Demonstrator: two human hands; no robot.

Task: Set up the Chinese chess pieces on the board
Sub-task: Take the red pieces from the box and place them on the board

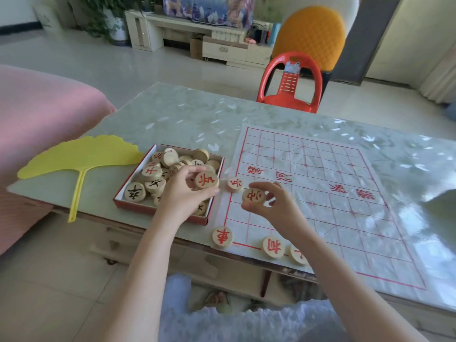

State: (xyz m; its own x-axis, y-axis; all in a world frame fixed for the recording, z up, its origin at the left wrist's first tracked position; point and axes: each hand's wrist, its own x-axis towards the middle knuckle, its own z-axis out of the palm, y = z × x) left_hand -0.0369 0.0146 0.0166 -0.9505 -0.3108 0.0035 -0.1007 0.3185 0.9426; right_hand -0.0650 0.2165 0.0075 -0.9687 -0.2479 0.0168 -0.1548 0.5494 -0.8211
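Observation:
A white paper chess board with red lines lies on the table. Left of it stands a red-edged box holding several wooden pieces with red or black characters. My left hand holds a red-character piece above the box's right side. My right hand pinches another red-character piece over the board's left edge. A red soldier piece rests on that left edge. Three red pieces sit along the near edge: one at the corner, one beside it, one partly hidden by my right arm.
A yellow leaf-shaped fan lies left of the box, its handle over the table edge. A red plastic chair stands at the far side. A pink sofa is at the left. The table has a pale leaf-pattern cover.

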